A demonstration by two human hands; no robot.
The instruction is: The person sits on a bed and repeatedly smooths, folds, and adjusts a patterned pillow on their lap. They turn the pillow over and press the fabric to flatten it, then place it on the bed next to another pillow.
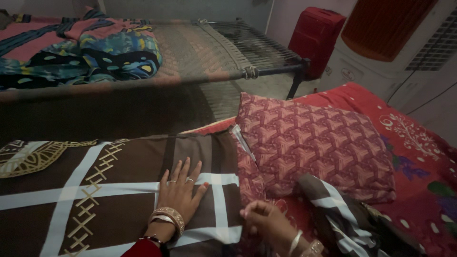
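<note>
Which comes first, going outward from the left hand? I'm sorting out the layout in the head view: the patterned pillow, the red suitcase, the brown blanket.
From the left hand:
1. Brown blanket, directly under the palm, which lies flat on it.
2. Patterned pillow, to the right on the red bedsheet.
3. Red suitcase, far back on the right, past the cot.

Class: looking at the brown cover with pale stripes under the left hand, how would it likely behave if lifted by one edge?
The brown cover would probably droop: it lies flat and thin under the left hand. It seems light, being thin cloth. It may slide rather than roll.
</note>
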